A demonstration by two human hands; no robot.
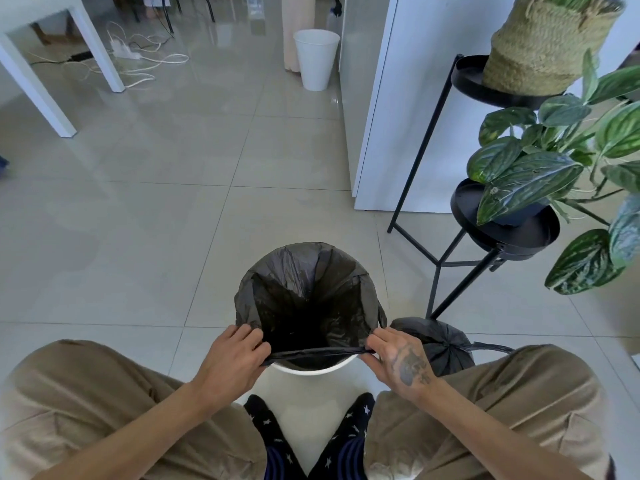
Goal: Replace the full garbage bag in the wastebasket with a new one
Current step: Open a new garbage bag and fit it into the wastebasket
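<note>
Now, what I see from the head camera, working outward from the bin:

New bag: a black liner (pixel 308 299) sits open inside the white wastebasket (pixel 311 367), its far edge already folded over the far rim, its near edge stretched into a taut band just above the near rim.

Wastebasket: it stands on the tiled floor (pixel 138 237) directly in front of me, between my knees; only the near arc of its white rim shows under the plastic.

Left hand: my left hand (pixel 230 358) is closed on the near-left corner of the liner, fingers pinching the plastic at the rim.

Right hand: my right hand (pixel 398 362) is closed on the near-right corner, pinching the other end of the same taut band; its back carries a dark tattoo.

Full bag: a tied black garbage bag (pixel 440 344) lies on the floor just right of the wastebasket, behind my right hand, a twisted tail of plastic pointing right.

Legs: tan trousers (pixel 104 410) frame both sides, with dark star-patterned socks (pixel 266 427) below the bin.

Plant stand: a black metal stand (pixel 502 233) is to the right, holding a leafy green plant (pixel 540 168) and, higher up, a woven basket (pixel 543 46).

Farther back: a second white bin (pixel 316 58) stands by a white panel (pixel 408 116), well apart from me; white cables (pixel 145 60) sprawl near a table leg (pixel 97 46) at upper left.
</note>
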